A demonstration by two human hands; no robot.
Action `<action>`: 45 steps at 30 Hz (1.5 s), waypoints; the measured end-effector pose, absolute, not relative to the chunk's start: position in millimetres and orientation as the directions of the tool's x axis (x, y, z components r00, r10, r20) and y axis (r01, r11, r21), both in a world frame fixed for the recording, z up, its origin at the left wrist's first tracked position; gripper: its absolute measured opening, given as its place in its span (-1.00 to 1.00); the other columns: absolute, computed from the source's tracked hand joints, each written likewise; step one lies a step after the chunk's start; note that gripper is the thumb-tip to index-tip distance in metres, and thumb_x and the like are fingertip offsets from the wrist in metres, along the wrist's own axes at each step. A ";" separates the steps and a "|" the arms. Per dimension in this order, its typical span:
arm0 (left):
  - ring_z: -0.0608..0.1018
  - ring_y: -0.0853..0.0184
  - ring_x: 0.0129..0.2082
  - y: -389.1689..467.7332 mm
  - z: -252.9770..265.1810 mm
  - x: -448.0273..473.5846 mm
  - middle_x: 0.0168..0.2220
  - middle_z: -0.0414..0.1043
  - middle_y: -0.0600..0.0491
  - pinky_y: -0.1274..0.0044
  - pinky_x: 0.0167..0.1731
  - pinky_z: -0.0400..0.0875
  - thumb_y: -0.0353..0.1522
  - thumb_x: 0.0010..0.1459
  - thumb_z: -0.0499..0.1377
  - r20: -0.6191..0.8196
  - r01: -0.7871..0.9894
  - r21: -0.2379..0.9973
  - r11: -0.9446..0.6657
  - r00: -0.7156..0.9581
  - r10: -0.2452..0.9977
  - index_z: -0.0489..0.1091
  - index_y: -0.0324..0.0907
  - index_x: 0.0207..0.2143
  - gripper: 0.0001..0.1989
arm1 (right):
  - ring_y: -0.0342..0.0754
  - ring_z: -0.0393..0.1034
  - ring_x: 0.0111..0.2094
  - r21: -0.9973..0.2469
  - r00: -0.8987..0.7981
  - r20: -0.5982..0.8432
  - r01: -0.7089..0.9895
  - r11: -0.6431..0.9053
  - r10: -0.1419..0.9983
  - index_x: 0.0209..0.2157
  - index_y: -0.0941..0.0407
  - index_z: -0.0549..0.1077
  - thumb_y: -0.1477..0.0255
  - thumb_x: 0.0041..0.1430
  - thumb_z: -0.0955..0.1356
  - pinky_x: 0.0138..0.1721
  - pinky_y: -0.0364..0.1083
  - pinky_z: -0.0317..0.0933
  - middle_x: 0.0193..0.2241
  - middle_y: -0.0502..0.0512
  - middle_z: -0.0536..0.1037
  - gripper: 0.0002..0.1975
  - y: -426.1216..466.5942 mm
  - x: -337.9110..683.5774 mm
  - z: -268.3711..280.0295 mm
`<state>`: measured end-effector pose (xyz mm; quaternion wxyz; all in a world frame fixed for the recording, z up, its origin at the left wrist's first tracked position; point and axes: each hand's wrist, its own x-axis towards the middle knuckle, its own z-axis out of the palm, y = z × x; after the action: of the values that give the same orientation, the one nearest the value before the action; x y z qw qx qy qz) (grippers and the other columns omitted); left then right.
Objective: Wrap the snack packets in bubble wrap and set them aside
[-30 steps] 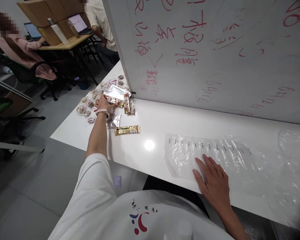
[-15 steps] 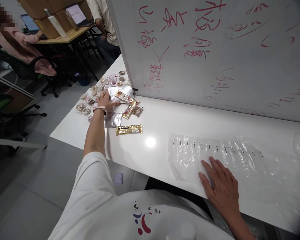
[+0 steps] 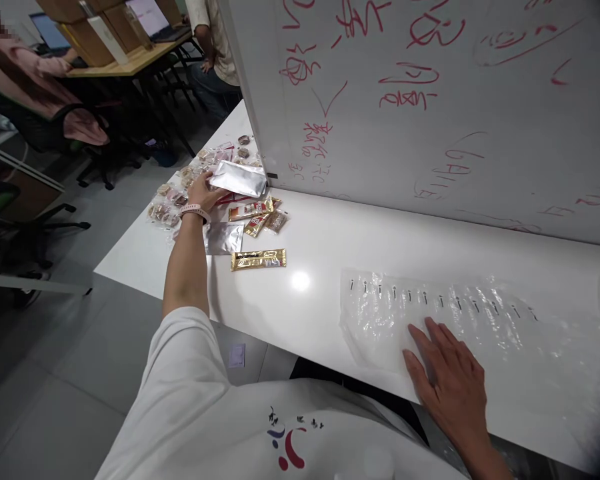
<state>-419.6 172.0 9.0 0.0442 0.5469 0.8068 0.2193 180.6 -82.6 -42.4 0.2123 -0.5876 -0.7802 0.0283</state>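
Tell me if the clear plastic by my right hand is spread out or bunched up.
Spread out: the clear plastic lies across the white tabletop, its row of black marks showing beyond your right hand.

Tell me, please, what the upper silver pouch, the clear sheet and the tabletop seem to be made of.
Upper silver pouch: probably foil or metallised film, shiny, given its metallic glare. Clear sheet: seemingly thin plastic, glossy, being see-through with crinkled highlights. Tabletop: smooth, glossy white, perhaps laminate; it shows a bright reflected spot.
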 end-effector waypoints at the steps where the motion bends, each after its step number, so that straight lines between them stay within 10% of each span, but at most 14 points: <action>1: 0.45 0.05 0.09 169.8 5.2 -416.2 0.03 0.45 -0.14 0.23 0.18 0.22 -0.05 0.05 0.26 0.184 0.846 0.441 0.299 -0.411 0.893 0.27 -0.26 0.18 -0.27 | 0.20 0.14 0.31 -0.292 -0.219 0.300 0.905 0.308 0.928 0.22 -0.06 0.33 0.20 0.36 0.20 0.29 0.25 -0.02 0.31 0.08 0.26 -0.55 -82.7 180.8 -42.9; 8: 0.43 -0.02 0.12 172.2 3.6 -416.7 0.05 0.46 -0.15 0.16 0.26 0.09 -0.16 -0.06 0.35 -0.009 0.917 0.221 0.332 -0.339 0.941 0.36 -0.27 0.07 -0.34 | 0.20 0.13 0.31 -0.272 -0.226 0.293 0.912 0.307 0.929 0.20 -0.02 0.35 0.18 0.37 0.18 0.27 0.25 0.00 0.30 0.12 0.28 -0.55 -82.1 179.8 -40.9; 18: 0.54 -0.10 -0.08 158.7 18.0 -405.7 -0.19 0.55 -0.20 0.24 -0.04 0.40 -0.13 -0.07 0.31 -0.041 0.945 -0.029 0.327 -0.328 0.944 0.50 -0.24 -0.26 -0.60 | 0.19 0.13 0.31 -0.276 -0.224 0.313 0.908 0.314 0.923 0.19 -0.01 0.35 0.20 0.37 0.18 0.28 0.24 0.00 0.29 0.14 0.28 -0.56 -81.9 179.5 -40.5; 34: 0.49 -0.01 0.01 97.5 118.2 -356.4 0.00 0.45 -0.27 0.20 -0.03 0.39 -0.21 -0.03 0.38 -0.041 0.889 -0.270 0.369 -0.393 0.919 0.10 -0.39 0.17 -0.17 | 0.19 0.15 0.30 -0.275 -0.229 0.336 0.904 0.328 0.914 0.16 0.03 0.39 0.23 0.38 0.21 0.25 0.25 0.05 0.26 0.18 0.33 -0.59 -82.0 179.7 -41.2; 37: 0.54 0.14 -0.15 61.5 147.7 -313.3 -0.19 0.51 -0.06 0.23 -0.07 0.42 -0.18 0.01 0.38 0.116 0.938 -0.156 0.310 -0.294 0.949 0.14 -0.29 0.14 -0.25 | 0.19 0.17 0.29 -0.331 -0.222 0.350 0.880 0.342 0.910 0.16 0.05 0.39 0.24 0.38 0.22 0.26 0.26 0.04 0.25 0.20 0.34 -0.59 -81.4 180.0 -41.1; 41: 0.54 0.32 -0.40 13.2 135.8 -194.4 -0.31 0.51 0.08 0.45 -0.33 0.43 -0.09 0.06 0.34 0.247 0.937 0.298 -0.183 0.109 0.963 0.15 -0.11 0.13 -0.31 | 0.13 0.24 0.25 -0.554 -0.086 0.382 0.776 0.303 0.920 0.24 0.08 0.29 0.24 0.39 0.19 0.24 0.22 0.11 0.22 0.25 0.37 -0.54 -81.2 185.0 -40.2; 45: 0.55 0.30 -0.38 -13.1 72.6 -47.9 -0.28 0.54 -0.01 0.51 -0.44 0.38 -0.07 0.20 0.21 0.112 0.753 0.478 -0.452 0.459 0.882 0.14 -0.17 0.11 -0.43 | 0.08 0.30 0.20 -0.824 0.180 0.329 0.535 0.188 0.927 0.24 0.08 0.30 0.20 0.39 0.19 0.19 0.17 0.21 0.19 0.24 0.40 -0.52 -82.5 192.2 -39.7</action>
<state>-47.9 -13.1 72.6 0.1836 0.8341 0.4899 0.1748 192.2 -82.5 -39.7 0.4757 -0.6029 -0.6064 0.2061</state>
